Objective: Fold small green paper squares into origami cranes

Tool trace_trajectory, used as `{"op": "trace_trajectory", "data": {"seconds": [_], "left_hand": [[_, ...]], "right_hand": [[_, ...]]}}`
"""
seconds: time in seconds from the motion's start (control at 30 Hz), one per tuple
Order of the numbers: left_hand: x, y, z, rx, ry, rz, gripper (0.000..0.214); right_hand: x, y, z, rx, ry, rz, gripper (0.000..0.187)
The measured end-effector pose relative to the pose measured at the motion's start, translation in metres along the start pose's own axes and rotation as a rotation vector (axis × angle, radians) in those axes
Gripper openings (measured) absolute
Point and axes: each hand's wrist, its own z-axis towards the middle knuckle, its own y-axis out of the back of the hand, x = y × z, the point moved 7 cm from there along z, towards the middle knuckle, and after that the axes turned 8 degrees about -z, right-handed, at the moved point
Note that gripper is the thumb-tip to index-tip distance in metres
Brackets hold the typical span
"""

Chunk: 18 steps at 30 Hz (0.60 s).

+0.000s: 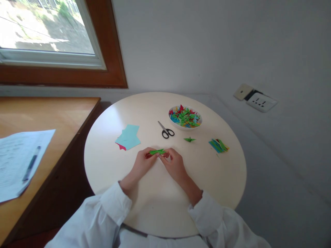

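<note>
Between my two hands is a small piece of folded green paper (157, 151), held just above the round table. My left hand (144, 161) pinches its left end, and my right hand (174, 164) pinches the right end; the fingertips almost meet below it. A finished green paper crane (189, 139) sits on the table beyond my right hand. Scissors (166, 131) with black handles lie open farther back. To the left is a loose pile of light blue paper sheets (130, 136), with a pink corner (121, 146) sticking out beneath.
A white bowl (185, 128) full of small colourful folded papers stands at the back of the round table (155, 210). Coloured paper strips (218, 146) lie at the right. On a wooden desk (51, 113) at left are written sheets (12, 155) and a pen (31, 163). Walls border the table behind.
</note>
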Motion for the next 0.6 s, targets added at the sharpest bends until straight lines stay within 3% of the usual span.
{"op": "trace_trajectory", "data": {"seconds": [0.13, 0.3, 0.6], "left_hand": [[0.001, 0.001, 0.000, -0.007, 0.021, 0.015, 0.016], [0.000, -0.004, -0.001, 0.054, 0.041, -0.008, 0.011], [0.002, -0.006, -0.001, 0.093, 0.078, -0.071, 0.007]], "right_hand": [[0.005, 0.008, 0.001, -0.074, 0.067, 0.052, 0.005], [0.006, 0.009, 0.000, -0.074, 0.102, 0.149, 0.005], [-0.015, -0.002, 0.000, -0.008, -0.147, 0.316, 0.003]]}}
